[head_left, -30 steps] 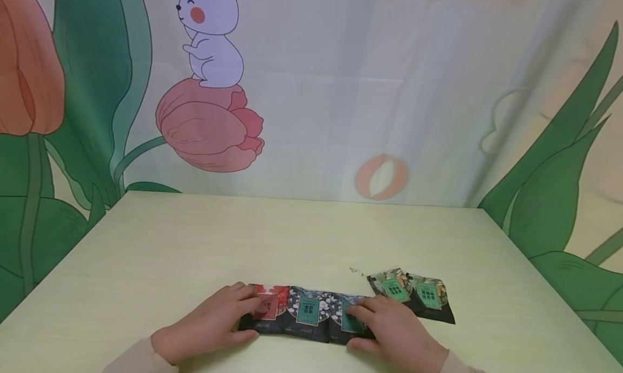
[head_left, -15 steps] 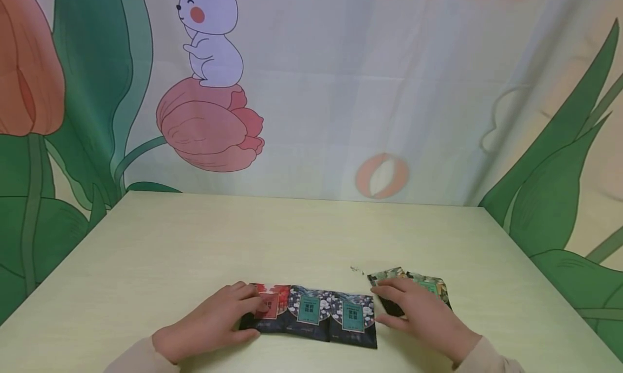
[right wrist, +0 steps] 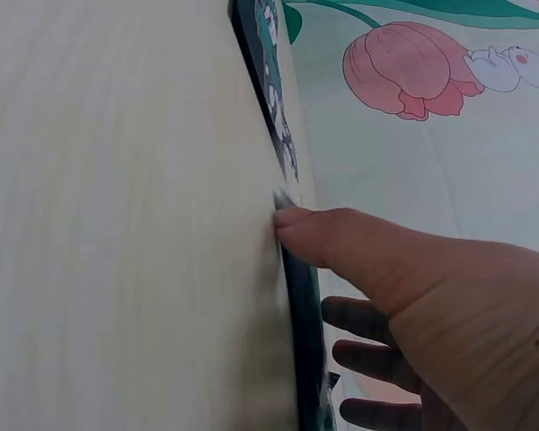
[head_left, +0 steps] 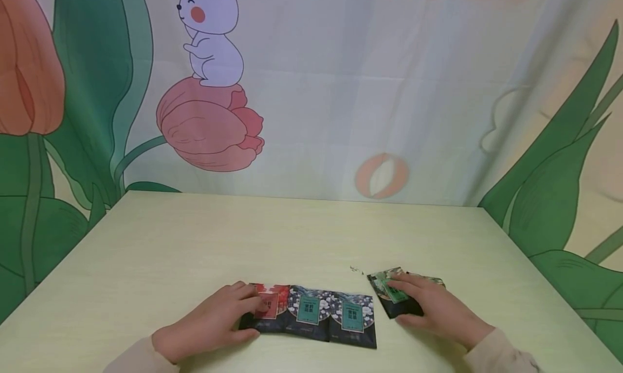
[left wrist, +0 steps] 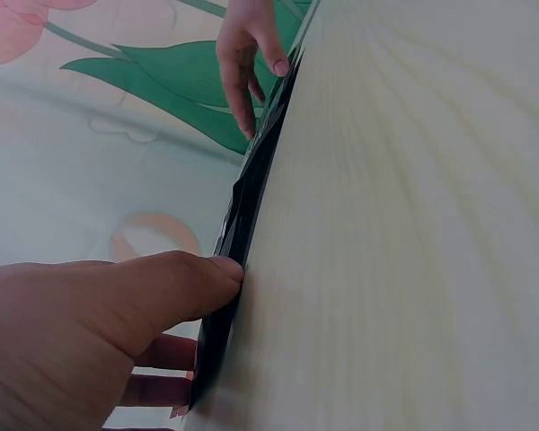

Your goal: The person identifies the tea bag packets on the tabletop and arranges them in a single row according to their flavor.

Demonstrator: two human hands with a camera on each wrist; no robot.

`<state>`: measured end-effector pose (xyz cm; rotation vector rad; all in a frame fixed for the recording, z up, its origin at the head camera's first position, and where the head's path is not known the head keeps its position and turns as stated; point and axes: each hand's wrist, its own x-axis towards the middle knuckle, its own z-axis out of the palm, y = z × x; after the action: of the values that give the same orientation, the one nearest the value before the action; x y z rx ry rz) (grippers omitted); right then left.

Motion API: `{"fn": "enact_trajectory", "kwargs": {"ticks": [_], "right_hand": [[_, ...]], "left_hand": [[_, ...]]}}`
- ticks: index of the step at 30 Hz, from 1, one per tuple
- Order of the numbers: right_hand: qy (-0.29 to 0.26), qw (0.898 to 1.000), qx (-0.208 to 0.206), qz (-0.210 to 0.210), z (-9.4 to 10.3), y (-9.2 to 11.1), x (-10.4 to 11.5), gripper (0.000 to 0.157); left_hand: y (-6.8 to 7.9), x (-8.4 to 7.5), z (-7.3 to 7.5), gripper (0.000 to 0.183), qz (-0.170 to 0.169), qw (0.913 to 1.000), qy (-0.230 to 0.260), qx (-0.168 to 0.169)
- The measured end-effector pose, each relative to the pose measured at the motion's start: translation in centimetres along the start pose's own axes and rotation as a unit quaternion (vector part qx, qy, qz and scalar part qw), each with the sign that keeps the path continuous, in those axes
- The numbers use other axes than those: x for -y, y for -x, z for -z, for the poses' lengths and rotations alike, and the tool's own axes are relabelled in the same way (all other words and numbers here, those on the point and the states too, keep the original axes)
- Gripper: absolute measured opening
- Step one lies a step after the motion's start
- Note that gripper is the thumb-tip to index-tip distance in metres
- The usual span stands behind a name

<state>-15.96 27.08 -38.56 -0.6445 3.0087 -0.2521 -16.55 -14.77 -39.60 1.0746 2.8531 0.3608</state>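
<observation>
Flat on the table lies a joined-looking row: a red-and-black tea sachet [head_left: 278,302], then two dark floral tea sachets with teal labels, one in the middle [head_left: 308,312] and one at the right end [head_left: 352,319]. My left hand [head_left: 214,320] rests on the red sachet, fingers over its face and thumb at its near edge. To the right of the row, my right hand [head_left: 440,309] lies over two green-labelled sachets, the left one [head_left: 395,296] partly showing. The other green-labelled sachet [head_left: 439,280] is mostly hidden. In the right wrist view the thumb touches a dark sachet edge [right wrist: 303,332].
A pale wooden table [head_left: 233,238] spreads beyond the sachets. Small dark marks [head_left: 357,270] show on it, left of the green sachets. A printed curtain [head_left: 316,92] with flowers and a rabbit hangs behind the far edge.
My right hand has left the right-end floral sachet and moved right onto the green-labelled sachets, uncovering the floral one. My left hand stays on the red sachet.
</observation>
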Motion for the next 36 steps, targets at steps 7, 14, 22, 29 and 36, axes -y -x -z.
{"fn": "enact_trajectory", "kwargs": {"ticks": [7,14,22,29,36], "right_hand": [[-0.001,1.000,0.003,-0.004,-0.2,0.1,0.0,0.059],[0.008,1.000,-0.005,-0.001,-0.2,0.3,0.3,0.054],[0.028,0.999,-0.015,0.014,0.1,1.0,0.9,0.055],[0.029,1.000,-0.010,0.001,0.1,1.6,1.6,0.055],[0.054,0.998,-0.024,0.035,-0.3,2.1,2.0,0.055]], "left_hand": [[0.0,0.0,0.0,0.043,0.000,1.0000,-0.002,-0.001],[0.1,0.0,0.1,0.040,-0.003,1.0000,-0.001,-0.004],[0.1,0.0,0.1,0.038,0.001,1.0000,0.002,-0.001],[0.0,-0.1,0.2,0.040,0.013,0.9999,0.007,0.007],[0.0,-0.1,0.2,0.040,0.006,1.0000,0.006,0.003]]}}
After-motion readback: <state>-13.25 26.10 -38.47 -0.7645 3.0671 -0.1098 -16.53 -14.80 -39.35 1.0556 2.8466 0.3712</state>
